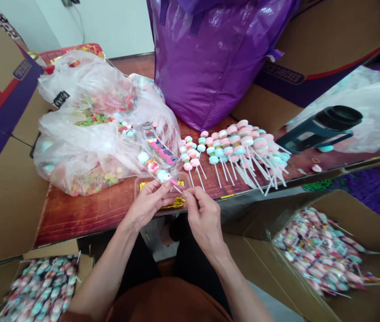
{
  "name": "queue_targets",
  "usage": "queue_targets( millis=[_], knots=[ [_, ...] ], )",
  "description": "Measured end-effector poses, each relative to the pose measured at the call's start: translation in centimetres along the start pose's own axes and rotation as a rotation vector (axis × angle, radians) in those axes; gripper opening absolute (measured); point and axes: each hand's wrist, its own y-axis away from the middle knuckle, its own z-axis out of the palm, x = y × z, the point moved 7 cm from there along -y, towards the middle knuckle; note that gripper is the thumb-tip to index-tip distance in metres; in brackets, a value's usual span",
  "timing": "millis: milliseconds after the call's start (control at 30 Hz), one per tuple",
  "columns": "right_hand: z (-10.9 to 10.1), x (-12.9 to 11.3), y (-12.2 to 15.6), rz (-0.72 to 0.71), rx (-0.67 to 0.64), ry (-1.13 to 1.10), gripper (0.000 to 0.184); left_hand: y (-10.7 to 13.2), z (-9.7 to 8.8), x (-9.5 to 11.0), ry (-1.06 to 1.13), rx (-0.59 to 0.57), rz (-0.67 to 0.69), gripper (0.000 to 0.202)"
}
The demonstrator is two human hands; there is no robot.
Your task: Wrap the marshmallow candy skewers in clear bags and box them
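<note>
My left hand (148,202) pinches a candy skewer in a clear printed wrapper (158,163) that points up and left from my fingers. My right hand (200,213) is closed on the skewer's white stick end, close beside the left. Both hands hover over a small clear plastic tub (141,182) holding gold twist ties, at the front edge of the red-brown table (86,210). To the right lies a fan of several unwrapped pastel candy skewers (240,150) with white sticks.
Clear plastic bags of loose candy (89,129) fill the table's left. A purple bag (217,58) stands behind. A dark bottle (324,127) lies at right. Cardboard boxes of wrapped skewers sit at lower right (324,255) and lower left (39,288).
</note>
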Motion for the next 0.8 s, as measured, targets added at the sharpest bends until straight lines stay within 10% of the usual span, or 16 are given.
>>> queue_targets(
  millis=[433,800],
  knots=[
    [2.5,-1.1,0.5,-0.043,0.092,-0.072,0.018,0.6,0.6,0.5,0.139,0.217,0.242,0.036],
    [4.5,0.3,1.5,0.31,0.008,-0.573,0.036,3.0,1.1,-0.3,-0.029,0.211,0.288,0.038]
  ],
)
